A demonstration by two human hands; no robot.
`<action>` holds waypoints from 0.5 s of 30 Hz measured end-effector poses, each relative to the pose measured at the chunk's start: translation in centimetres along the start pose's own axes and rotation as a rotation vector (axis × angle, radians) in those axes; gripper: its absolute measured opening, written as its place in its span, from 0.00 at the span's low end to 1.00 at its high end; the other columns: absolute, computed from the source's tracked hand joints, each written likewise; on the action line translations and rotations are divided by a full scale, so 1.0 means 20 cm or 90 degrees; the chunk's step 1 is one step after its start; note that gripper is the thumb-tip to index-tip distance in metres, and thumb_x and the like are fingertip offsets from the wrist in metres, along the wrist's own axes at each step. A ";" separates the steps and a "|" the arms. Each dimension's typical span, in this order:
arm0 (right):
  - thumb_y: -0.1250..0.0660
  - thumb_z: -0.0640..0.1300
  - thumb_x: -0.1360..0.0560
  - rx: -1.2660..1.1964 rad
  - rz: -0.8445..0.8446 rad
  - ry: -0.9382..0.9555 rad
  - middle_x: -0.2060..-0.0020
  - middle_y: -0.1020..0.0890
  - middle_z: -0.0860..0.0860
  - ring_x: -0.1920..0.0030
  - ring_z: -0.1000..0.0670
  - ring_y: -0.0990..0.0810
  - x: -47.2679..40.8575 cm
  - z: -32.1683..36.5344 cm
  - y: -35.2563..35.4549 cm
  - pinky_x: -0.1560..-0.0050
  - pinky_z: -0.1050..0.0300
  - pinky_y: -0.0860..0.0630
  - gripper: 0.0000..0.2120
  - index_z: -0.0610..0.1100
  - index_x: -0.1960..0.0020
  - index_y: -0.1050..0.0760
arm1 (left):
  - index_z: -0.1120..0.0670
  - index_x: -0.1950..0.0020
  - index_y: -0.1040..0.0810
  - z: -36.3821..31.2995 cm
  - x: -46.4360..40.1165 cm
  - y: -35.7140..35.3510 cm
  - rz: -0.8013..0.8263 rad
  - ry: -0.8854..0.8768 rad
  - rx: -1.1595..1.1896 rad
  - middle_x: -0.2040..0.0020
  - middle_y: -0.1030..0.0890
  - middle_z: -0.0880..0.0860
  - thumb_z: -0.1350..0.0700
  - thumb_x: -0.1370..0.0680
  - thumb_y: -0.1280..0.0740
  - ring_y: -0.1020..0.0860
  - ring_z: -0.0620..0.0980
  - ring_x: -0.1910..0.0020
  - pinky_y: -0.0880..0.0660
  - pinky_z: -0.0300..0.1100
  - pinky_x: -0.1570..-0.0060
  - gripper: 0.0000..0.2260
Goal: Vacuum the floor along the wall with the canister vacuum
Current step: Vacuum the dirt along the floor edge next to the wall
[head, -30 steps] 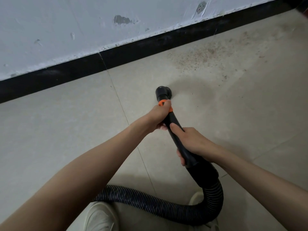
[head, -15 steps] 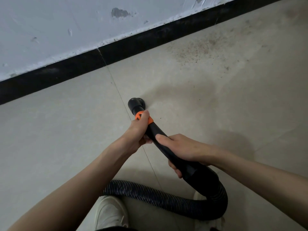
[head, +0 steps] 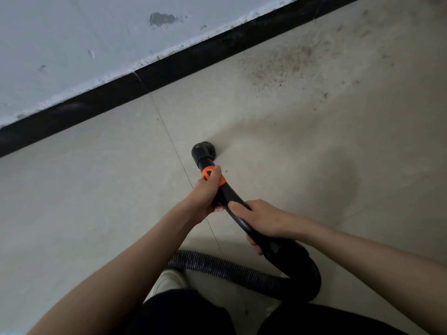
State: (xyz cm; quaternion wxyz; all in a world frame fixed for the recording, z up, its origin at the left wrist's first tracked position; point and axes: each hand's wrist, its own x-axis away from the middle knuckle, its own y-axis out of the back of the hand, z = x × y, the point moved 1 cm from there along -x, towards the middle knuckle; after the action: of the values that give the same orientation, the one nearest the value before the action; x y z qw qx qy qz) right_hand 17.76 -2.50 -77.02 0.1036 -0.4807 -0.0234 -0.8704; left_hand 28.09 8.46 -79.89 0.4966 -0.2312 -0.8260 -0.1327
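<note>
1. A white wall point(head: 72, 44) with chipped paint runs along the upper left above a black baseboard point(head: 96, 102).
2. The left hand point(head: 205, 192) grips the black wand point(head: 226, 197) at its orange collar point(head: 208, 174), fingers wrapped and partly hidden.
3. The nozzle point(head: 204, 151) rests on the tile floor point(head: 96, 189), apart from the baseboard.
4. The right hand point(head: 261, 218) grips the wand lower down.
5. The ribbed hose point(head: 229, 269) loops behind; the canister is out of frame.
6. Dirt specks point(head: 278, 66) lie at the upper right.
</note>
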 end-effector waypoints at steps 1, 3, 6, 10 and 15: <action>0.44 0.63 0.21 -0.005 0.006 -0.010 0.74 0.24 0.46 0.76 0.47 0.24 0.02 0.02 0.03 0.71 0.55 0.23 0.24 0.41 0.55 0.34 | 0.56 0.52 0.32 -0.03 0.02 -0.01 0.019 0.032 -0.006 0.62 0.25 0.55 0.42 0.19 0.44 0.23 0.50 0.66 0.26 0.37 0.74 0.17; 0.43 0.62 0.20 -0.021 0.011 -0.027 0.73 0.25 0.44 0.76 0.47 0.25 0.06 0.04 0.08 0.71 0.55 0.24 0.23 0.41 0.55 0.34 | 0.56 0.52 0.34 -0.10 0.04 -0.05 0.043 0.086 -0.015 0.62 0.26 0.56 0.42 0.19 0.45 0.24 0.51 0.66 0.27 0.40 0.70 0.17; 0.43 0.61 0.20 -0.041 0.011 -0.060 0.73 0.26 0.43 0.77 0.47 0.25 0.12 0.07 0.13 0.72 0.56 0.25 0.23 0.40 0.56 0.33 | 0.56 0.54 0.34 -0.15 0.07 -0.12 0.025 0.118 -0.006 0.62 0.26 0.54 0.41 0.19 0.46 0.25 0.50 0.66 0.28 0.40 0.69 0.17; 0.43 0.60 0.19 -0.005 0.025 -0.063 0.78 0.24 0.50 0.78 0.51 0.24 0.19 0.03 0.14 0.74 0.59 0.26 0.24 0.40 0.59 0.28 | 0.56 0.56 0.31 -0.07 0.10 -0.21 -0.068 0.112 -0.032 0.64 0.25 0.54 0.41 0.20 0.45 0.24 0.51 0.67 0.28 0.39 0.74 0.19; 0.44 0.61 0.20 0.062 0.009 -0.059 0.76 0.22 0.50 0.77 0.52 0.23 0.22 -0.02 0.23 0.71 0.58 0.24 0.27 0.37 0.50 0.23 | 0.57 0.59 0.31 -0.08 0.10 -0.30 -0.102 0.094 -0.074 0.65 0.25 0.54 0.43 0.19 0.45 0.25 0.49 0.71 0.31 0.34 0.80 0.19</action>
State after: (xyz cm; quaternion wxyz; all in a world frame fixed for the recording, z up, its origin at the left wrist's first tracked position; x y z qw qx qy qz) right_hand 16.01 -7.68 -73.73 0.1320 -0.5149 -0.0667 -0.8444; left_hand 25.39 3.07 -77.22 0.5298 -0.1823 -0.7939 -0.2360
